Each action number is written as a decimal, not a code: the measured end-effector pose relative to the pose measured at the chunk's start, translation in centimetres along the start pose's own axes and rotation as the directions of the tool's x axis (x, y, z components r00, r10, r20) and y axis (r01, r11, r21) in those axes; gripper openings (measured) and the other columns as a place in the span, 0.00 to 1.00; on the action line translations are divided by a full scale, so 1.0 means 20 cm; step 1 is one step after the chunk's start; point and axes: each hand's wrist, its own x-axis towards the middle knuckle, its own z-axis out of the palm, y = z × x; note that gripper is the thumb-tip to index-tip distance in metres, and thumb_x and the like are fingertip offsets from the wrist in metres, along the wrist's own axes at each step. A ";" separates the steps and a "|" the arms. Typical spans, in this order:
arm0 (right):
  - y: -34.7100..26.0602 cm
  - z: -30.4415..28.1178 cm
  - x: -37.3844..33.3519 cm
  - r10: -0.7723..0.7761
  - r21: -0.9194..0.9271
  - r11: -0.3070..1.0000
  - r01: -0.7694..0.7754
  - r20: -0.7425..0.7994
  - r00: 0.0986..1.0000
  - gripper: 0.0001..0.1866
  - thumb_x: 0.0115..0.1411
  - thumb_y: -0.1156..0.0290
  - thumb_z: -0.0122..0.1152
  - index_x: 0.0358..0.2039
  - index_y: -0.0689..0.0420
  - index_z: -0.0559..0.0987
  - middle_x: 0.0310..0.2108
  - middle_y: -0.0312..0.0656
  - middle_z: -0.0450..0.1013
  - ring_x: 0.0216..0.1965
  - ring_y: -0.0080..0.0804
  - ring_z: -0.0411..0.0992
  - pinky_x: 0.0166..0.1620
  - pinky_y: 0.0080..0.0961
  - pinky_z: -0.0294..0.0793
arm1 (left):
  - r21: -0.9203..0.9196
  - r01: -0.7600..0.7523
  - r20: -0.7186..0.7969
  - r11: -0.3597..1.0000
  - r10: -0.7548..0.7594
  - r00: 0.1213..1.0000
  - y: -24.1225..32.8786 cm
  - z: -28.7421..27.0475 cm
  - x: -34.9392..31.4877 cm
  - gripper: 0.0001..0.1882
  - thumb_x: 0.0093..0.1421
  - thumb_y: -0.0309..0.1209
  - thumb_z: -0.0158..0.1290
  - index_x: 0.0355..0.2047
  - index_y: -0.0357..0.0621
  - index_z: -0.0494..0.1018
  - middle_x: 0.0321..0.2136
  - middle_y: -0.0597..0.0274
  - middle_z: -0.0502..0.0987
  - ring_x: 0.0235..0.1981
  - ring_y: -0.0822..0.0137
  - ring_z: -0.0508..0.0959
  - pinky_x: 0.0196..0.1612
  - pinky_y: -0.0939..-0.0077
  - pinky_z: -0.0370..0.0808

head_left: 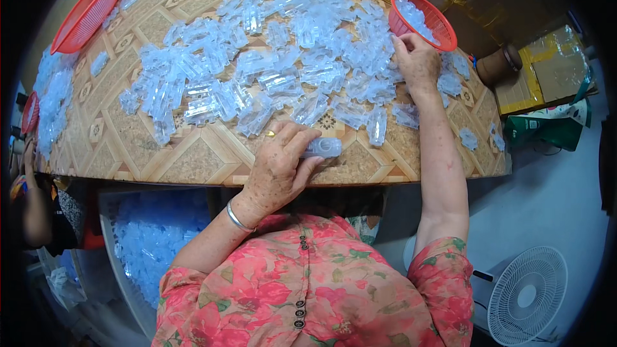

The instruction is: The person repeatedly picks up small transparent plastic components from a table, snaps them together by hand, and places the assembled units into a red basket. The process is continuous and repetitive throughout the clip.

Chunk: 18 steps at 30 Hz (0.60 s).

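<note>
My left hand (277, 162) rests near the table's front edge, its fingers and thumb closed round a clear plastic case (324, 148) whose rounded end sticks out to the right. My right hand (419, 64) reaches far right, to the near side of a red plastic basket (445, 30). Its fingers are bent together by the rim; what they hold, if anything, is hidden. Small round translucent pieces (413, 16) lie in that basket. Between and beyond my hands spreads a wide heap of clear plastic cases (279, 80).
Another red basket (87, 13) stands far left, beside more plastic pieces (56, 90). A person's arm (32, 199) shows at the left edge. Below the table is a bin of clear parts (144, 238). At right are a brown spool (498, 67), a cardboard box (556, 64) and a fan (527, 295).
</note>
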 end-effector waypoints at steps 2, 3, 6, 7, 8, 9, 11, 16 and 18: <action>-0.03 -0.04 -0.02 0.089 0.015 0.996 -0.088 -0.088 0.992 0.20 0.57 0.57 0.67 0.48 0.49 0.80 0.32 0.45 0.81 0.37 0.44 0.80 0.40 0.44 0.76 | -0.004 0.005 0.007 1.000 -0.005 1.000 0.01 0.00 0.00 0.21 0.49 0.24 0.64 0.44 0.39 0.75 0.36 0.51 0.76 0.39 0.48 0.74 0.46 0.57 0.71; -0.01 -0.03 -0.01 0.052 -0.080 0.995 -0.064 -0.147 0.988 0.20 0.57 0.57 0.67 0.48 0.49 0.80 0.32 0.45 0.81 0.36 0.42 0.81 0.40 0.43 0.77 | -0.004 0.013 0.007 1.000 -0.013 1.000 0.01 -0.01 0.00 0.21 0.49 0.24 0.64 0.44 0.39 0.75 0.36 0.51 0.76 0.40 0.48 0.75 0.46 0.57 0.71; 0.16 -0.03 0.01 -0.010 -0.277 0.959 -0.060 -0.245 0.969 0.19 0.56 0.56 0.67 0.46 0.52 0.79 0.30 0.46 0.82 0.34 0.40 0.81 0.39 0.42 0.77 | -0.015 0.014 0.033 1.000 -0.013 0.999 0.02 0.00 0.00 0.20 0.49 0.24 0.64 0.44 0.38 0.75 0.37 0.51 0.77 0.40 0.48 0.75 0.47 0.58 0.70; 0.20 -0.02 0.02 -0.003 -0.263 0.963 -0.059 -0.229 0.973 0.19 0.56 0.56 0.67 0.44 0.53 0.80 0.29 0.46 0.82 0.33 0.39 0.82 0.39 0.41 0.78 | -0.004 0.017 0.038 1.000 -0.017 0.999 0.02 -0.01 0.00 0.20 0.49 0.24 0.64 0.44 0.38 0.75 0.37 0.51 0.77 0.40 0.48 0.76 0.47 0.58 0.70; 0.24 -0.02 0.04 0.004 -0.248 0.967 -0.059 -0.216 0.976 0.18 0.56 0.56 0.67 0.42 0.53 0.80 0.28 0.46 0.82 0.31 0.39 0.82 0.38 0.40 0.78 | 0.008 0.016 0.042 1.000 -0.016 0.999 0.02 -0.01 0.00 0.20 0.50 0.24 0.64 0.44 0.38 0.75 0.38 0.50 0.77 0.40 0.49 0.76 0.48 0.58 0.70; 0.28 -0.02 0.06 0.046 -0.203 0.975 -0.086 -0.193 0.980 0.17 0.56 0.57 0.67 0.41 0.54 0.80 0.27 0.46 0.81 0.29 0.40 0.82 0.38 0.40 0.78 | 0.007 0.010 0.049 1.000 -0.010 0.999 0.02 -0.01 0.01 0.20 0.50 0.24 0.64 0.45 0.38 0.75 0.38 0.50 0.77 0.41 0.48 0.75 0.47 0.58 0.71; 0.32 0.02 0.10 0.117 -0.097 0.987 -0.131 -0.132 0.984 0.15 0.57 0.59 0.66 0.39 0.56 0.81 0.25 0.46 0.81 0.25 0.40 0.81 0.38 0.39 0.78 | 0.022 0.011 0.055 1.000 -0.013 0.998 0.02 -0.01 0.00 0.20 0.50 0.23 0.64 0.45 0.37 0.74 0.38 0.49 0.76 0.42 0.46 0.74 0.44 0.57 0.73; 0.23 -0.12 -0.03 0.246 0.328 0.924 -0.195 -0.120 0.962 0.10 0.59 0.65 0.63 0.37 0.56 0.82 0.26 0.47 0.81 0.24 0.36 0.81 0.31 0.32 0.79 | 0.046 -0.003 0.036 0.999 0.001 0.999 0.02 0.00 0.01 0.19 0.50 0.24 0.64 0.44 0.38 0.75 0.38 0.50 0.77 0.40 0.47 0.75 0.44 0.58 0.72; 0.30 -0.20 -0.11 0.227 0.407 0.903 -0.141 -0.173 0.958 0.09 0.60 0.67 0.62 0.38 0.57 0.81 0.24 0.45 0.80 0.20 0.30 0.80 0.26 0.27 0.77 | 0.059 0.013 0.037 0.998 -0.015 0.999 0.03 0.00 0.01 0.18 0.51 0.25 0.64 0.43 0.39 0.75 0.36 0.51 0.77 0.39 0.49 0.76 0.45 0.59 0.71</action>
